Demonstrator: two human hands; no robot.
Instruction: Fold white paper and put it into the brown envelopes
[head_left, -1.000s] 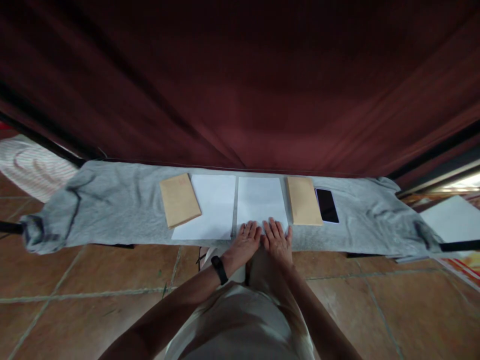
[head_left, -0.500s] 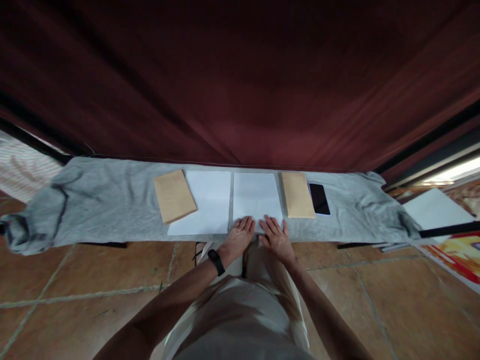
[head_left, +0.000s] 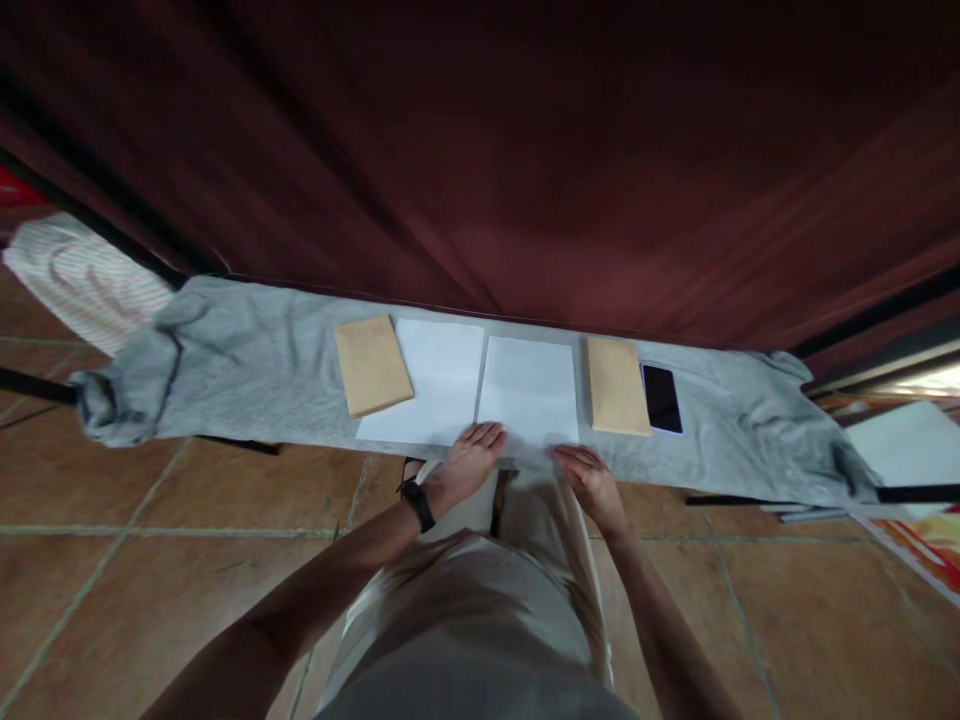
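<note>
Grey cloth: soft, wrinkled toward its ends; its give should make a poor backing for firm pressing
Left brown packet: set askew, overlapping the left white sheet; looks stiffer than its neighbour, contents cannot be told
Left white sheet: flat, one edge under that packet, which I would expect to weigh it down a little
Left hand: fingers extended and released, laid at the near left corner of the right white sheet; clasping nothing that I can see from here
Right white sheet: on the cloth, mid-row, a narrow gap from its left neighbour; one leaf or several, cannot tell; judged light, limp, easily creased, apt to skid under dry fingertips; best hold, I estimate, a gentle pinch at the near corners, or a flat palm to steady it
Right hand: at the near right corner, fingers drawn together, slightly bent; blurred, so whether they pinch the edge I cannot tell
Right brown packet: just beside the sheet, apart from it; probably firm enough to lift by one side
Phone: close against that packet, dark face up; rigid, likely slippery
</note>
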